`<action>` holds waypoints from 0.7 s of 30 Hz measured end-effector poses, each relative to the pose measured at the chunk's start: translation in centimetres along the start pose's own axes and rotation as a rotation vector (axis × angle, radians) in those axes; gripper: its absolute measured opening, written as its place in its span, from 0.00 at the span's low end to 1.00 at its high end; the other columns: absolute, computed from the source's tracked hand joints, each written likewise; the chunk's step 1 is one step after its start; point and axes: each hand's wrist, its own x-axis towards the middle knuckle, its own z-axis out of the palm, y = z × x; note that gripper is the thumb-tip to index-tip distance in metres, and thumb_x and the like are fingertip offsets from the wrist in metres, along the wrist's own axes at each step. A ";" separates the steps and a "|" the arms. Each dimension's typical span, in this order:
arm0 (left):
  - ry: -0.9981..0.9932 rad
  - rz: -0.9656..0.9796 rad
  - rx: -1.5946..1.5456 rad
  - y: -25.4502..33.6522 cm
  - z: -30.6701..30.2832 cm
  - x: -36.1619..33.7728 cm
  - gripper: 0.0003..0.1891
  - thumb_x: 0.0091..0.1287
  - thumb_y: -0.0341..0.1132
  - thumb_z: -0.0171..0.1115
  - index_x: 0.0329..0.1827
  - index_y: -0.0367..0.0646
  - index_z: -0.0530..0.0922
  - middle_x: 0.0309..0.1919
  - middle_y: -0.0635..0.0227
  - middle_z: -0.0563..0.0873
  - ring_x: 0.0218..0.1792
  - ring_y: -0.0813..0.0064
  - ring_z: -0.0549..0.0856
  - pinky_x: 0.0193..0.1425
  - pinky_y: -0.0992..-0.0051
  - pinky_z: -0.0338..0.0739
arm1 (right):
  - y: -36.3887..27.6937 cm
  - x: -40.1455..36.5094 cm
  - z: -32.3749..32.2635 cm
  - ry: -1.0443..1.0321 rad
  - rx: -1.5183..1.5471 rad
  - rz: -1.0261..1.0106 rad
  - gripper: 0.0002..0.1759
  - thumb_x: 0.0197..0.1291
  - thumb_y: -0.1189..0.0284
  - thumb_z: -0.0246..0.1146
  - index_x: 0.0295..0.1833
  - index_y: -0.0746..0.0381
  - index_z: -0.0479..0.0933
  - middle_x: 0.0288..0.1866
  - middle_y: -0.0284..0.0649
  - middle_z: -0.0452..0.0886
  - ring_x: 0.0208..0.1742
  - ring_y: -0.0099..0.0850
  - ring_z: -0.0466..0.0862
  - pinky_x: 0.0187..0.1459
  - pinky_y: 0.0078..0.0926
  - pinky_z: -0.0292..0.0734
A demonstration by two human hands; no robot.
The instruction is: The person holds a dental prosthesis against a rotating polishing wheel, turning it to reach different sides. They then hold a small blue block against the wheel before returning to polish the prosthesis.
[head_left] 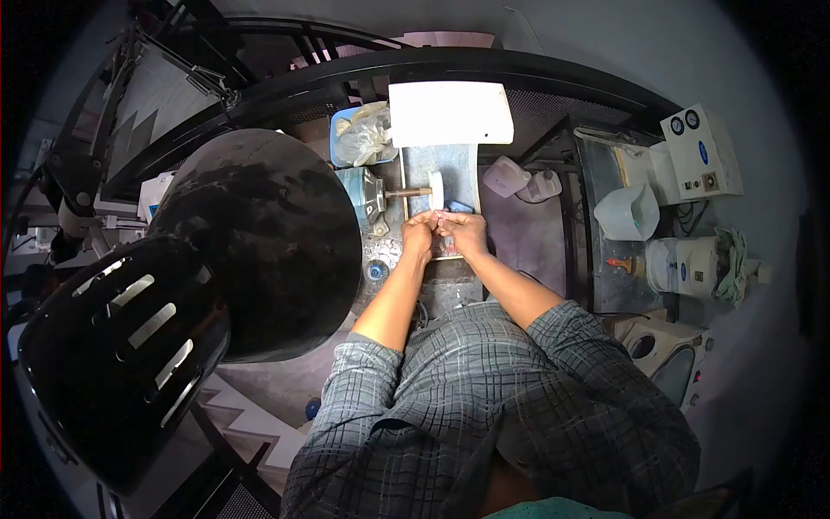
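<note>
Both of my hands meet in front of a white round polishing wheel (437, 190), fingers pinched together close to its lower edge. Between the fingertips shows a small pink piece (442, 215), mostly hidden; its exact kind I cannot tell. My left hand (418, 235) grips it from the left, and my right hand (464, 233) closes on it from the right. The wheel sits on a shaft coming out of a blue-green motor (359, 199). Under and behind the wheel lies a pale tray (418, 160), with a blue item (459, 207) in it beyond my right hand.
A white panel (450, 114) stands over the tray's far end. Left of it is a blue bin (338, 143) with plastic bags. A large black lamp shade (259, 246) fills the left side. At right are a translucent jug (627, 214) and a machine with gauges (702, 151).
</note>
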 end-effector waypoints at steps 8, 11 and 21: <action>-0.037 -0.016 -0.038 1.3 1.1 -1.6 0.07 0.66 0.24 0.54 0.41 0.31 0.80 0.32 0.60 0.85 0.27 0.72 0.83 0.32 0.74 0.81 | -0.2 -0.3 -0.3 -0.028 -0.075 -0.069 0.07 0.55 0.80 0.64 0.40 0.69 0.83 0.29 0.37 0.84 0.28 0.21 0.81 0.32 0.19 0.78; -0.044 -0.005 -0.040 1.0 1.0 -1.4 0.07 0.67 0.24 0.54 0.41 0.31 0.80 0.32 0.60 0.85 0.27 0.72 0.83 0.32 0.73 0.81 | 0.2 -0.3 -0.6 -0.024 -0.095 -0.065 0.07 0.54 0.80 0.64 0.39 0.69 0.83 0.29 0.37 0.84 0.28 0.21 0.82 0.32 0.20 0.78; 0.003 0.008 -0.011 1.7 1.7 -2.1 0.08 0.67 0.24 0.54 0.42 0.29 0.79 0.32 0.59 0.85 0.28 0.72 0.84 0.32 0.74 0.81 | 1.1 0.3 -0.5 0.000 -0.096 -0.053 0.08 0.54 0.79 0.65 0.41 0.67 0.83 0.29 0.37 0.85 0.27 0.22 0.82 0.28 0.19 0.76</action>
